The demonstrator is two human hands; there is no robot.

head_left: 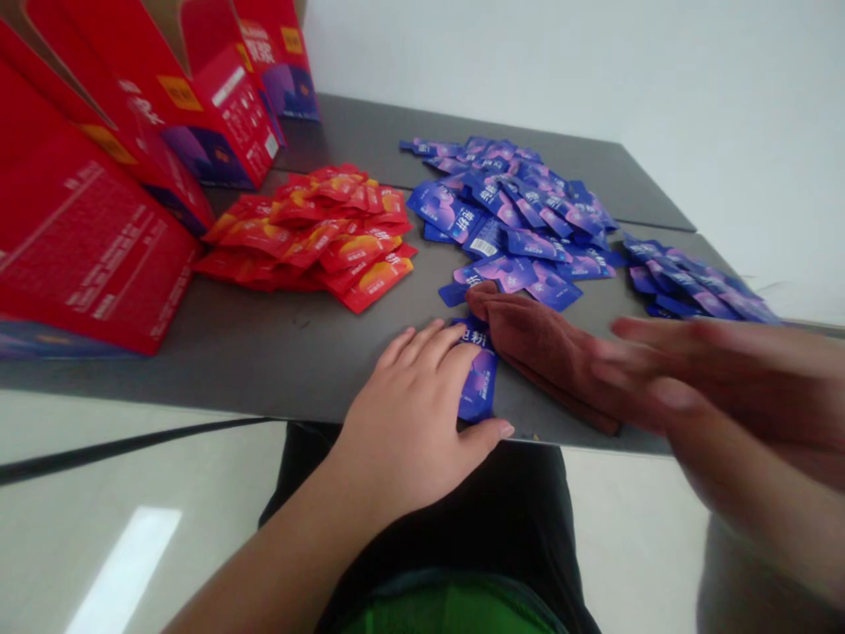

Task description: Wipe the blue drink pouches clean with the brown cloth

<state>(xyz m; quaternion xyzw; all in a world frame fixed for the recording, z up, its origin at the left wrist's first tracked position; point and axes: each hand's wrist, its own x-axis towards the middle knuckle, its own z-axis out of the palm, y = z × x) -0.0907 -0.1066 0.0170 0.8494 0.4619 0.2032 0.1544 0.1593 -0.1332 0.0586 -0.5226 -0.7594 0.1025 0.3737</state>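
Note:
My left hand (422,405) lies flat at the table's front edge, fingers spread, against and partly over a blue packet (481,383). To the right of that packet lies a brown cloth (541,343). My right hand (726,387), blurred by motion, is over the cloth's right end with its fingers stretched out; no held object shows in it. Beyond the cloth is a heap of blue packets (515,207), and a smaller stack of blue packets (700,277) lies behind my right hand. A pile of red packets (317,233) lies to the left.
Several open red boxes stand along the left side, the nearest (99,238) reaching close to the front edge of the grey table (251,352). A white wall (528,62) rises behind the table. Below the front edge are my legs and the pale floor.

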